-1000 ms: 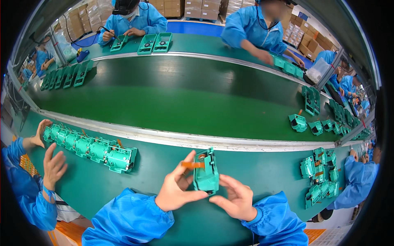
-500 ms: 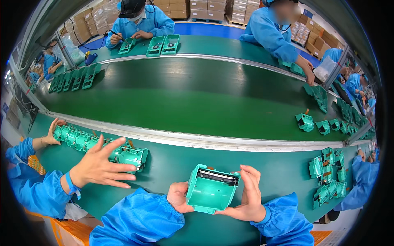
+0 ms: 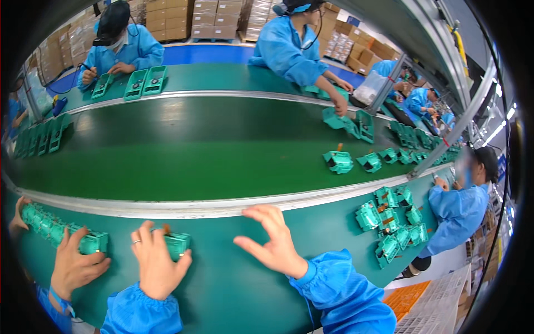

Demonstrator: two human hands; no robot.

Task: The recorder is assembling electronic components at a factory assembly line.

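Note:
My left hand (image 3: 157, 264), with a ring on one finger, grips a small green plastic housing (image 3: 179, 244) on the green bench. The thumb lies at its near side and the fingers reach over its left part, which they hide. My right hand (image 3: 272, 245) hovers over the bench to the right, holding nothing, its thumb and fingers apart. Left of the housing, a co-worker's two hands, one of them (image 3: 78, 264) closer to mine, flank a tight row of similar green housings (image 3: 47, 227).
A pale metal rail (image 3: 222, 207) divides the bench from a green conveyor belt (image 3: 194, 161). Several green housings (image 3: 387, 218) lie grouped at right, near another co-worker. More housings (image 3: 339, 161) sit on the belt's right side. Two people work across the belt. An orange basket (image 3: 409, 299) stands lower right.
The housing went from both my hands, near the bench front, leftward to beside the row, under my left hand. My right hand let go. The view swung right.

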